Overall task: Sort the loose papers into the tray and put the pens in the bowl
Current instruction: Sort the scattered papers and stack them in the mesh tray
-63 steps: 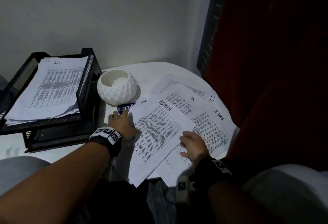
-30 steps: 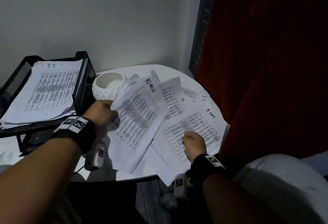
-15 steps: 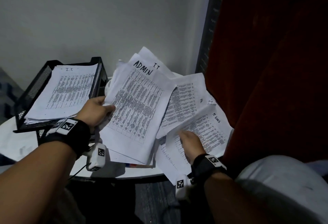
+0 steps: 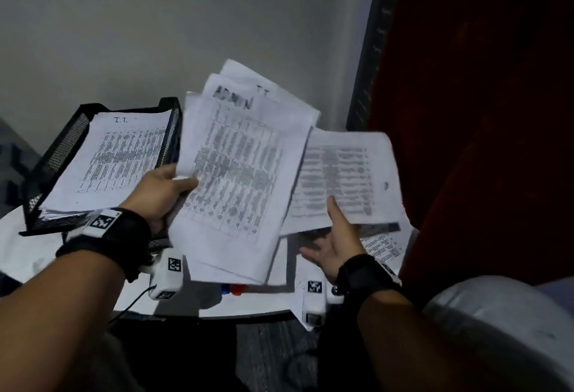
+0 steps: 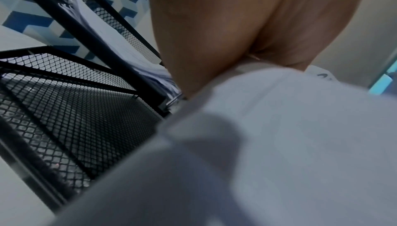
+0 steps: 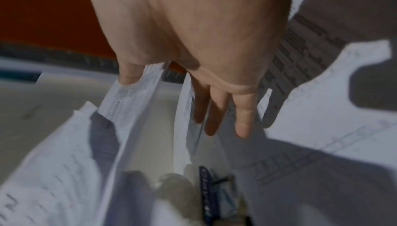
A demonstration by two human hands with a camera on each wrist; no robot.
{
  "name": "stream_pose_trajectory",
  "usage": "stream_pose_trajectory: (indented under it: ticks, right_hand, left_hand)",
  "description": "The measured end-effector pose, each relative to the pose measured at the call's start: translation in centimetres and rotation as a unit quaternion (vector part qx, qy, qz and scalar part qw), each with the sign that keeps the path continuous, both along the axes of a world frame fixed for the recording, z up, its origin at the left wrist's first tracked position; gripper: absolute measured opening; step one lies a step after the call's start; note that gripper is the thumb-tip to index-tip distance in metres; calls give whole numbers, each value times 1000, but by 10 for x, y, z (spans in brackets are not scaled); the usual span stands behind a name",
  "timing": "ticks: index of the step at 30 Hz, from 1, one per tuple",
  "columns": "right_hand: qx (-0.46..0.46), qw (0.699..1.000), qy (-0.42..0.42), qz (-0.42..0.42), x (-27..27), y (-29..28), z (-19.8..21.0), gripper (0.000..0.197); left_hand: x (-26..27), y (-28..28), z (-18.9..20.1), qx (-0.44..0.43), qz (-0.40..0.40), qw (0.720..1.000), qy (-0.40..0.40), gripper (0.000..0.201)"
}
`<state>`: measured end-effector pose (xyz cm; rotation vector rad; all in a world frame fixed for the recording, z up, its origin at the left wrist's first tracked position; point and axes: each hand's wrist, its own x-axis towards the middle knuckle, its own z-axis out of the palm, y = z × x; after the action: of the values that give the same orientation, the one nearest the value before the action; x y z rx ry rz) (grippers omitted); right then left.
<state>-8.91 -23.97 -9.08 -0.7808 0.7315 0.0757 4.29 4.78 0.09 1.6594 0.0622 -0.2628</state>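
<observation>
Left hand (image 4: 161, 192): grips ADMIN sheaf (image 4: 239, 174), held above tabletop (image 4: 28, 255). Right hand (image 4: 337, 242): thumb over, fingers apparently under, loose sheet (image 4: 348, 168).

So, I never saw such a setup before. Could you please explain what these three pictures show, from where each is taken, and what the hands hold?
There is no machine here: a person works with bare hands and wears three cameras. The head view looks down from the head; the other two views come from small white boxes strapped under each wrist, so they look along the palm. The left hand grips a bundle of printed sheets, the top one marked ADMIN, lifted above the white table. The right hand holds further sheets, thumb on top, fingers beneath. On the table stands a black mesh tray with a pile marked I.T..
</observation>
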Motion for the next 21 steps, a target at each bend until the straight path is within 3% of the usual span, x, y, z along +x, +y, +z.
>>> stream_pose_trajectory:
  ticks: [1, 4, 7, 9, 11, 13, 15, 18, 19, 21]
  right_hand:
    - [22, 999, 3, -30, 6, -5, -3, 90]
    - [-70, 991, 53, -102, 18, -19, -12, 46]
    - [-91, 976, 77, -183, 19, -34, -24, 49]
    - [-97, 971, 77, -206, 13, -38, -14, 50]
    - [-73, 978, 54, -187, 7, -40, -11, 40]
    - [-52, 990, 36, -129, 1, -37, -7, 39]
    - [-46, 997, 26, -59, -5, -29, -6, 46]
    - [-101, 994, 34, -17, -7, -18, -24, 86]
    - [-115, 993, 36, -1, -9, -13, -24, 87]
    - [-133, 990, 49, 11, -11, -4, -20, 71]
  left_hand:
    - [-3, -1, -4, 22, -19, 1000, 4, 17]
    - [-5, -2, -15, 44, -27, 998, 25, 15]
    - [-3, 2, -14, 87, 60, 994, 11, 12]
    - [6, 12, -18, 142, 101, 985, -17, 32]
    - [9, 13, -15, 176, 115, 977, -33, 32]
    - [5, 6, -11, 176, 119, 976, -38, 6]
    - [0, -2, -11, 142, 94, 984, -48, 8]
    - [-10, -12, -18, 44, 34, 998, -10, 20]
    - [-15, -17, -19, 19, 17, 1000, 14, 26]
    - [-31, -29, -19, -21, -26, 999, 37, 31]
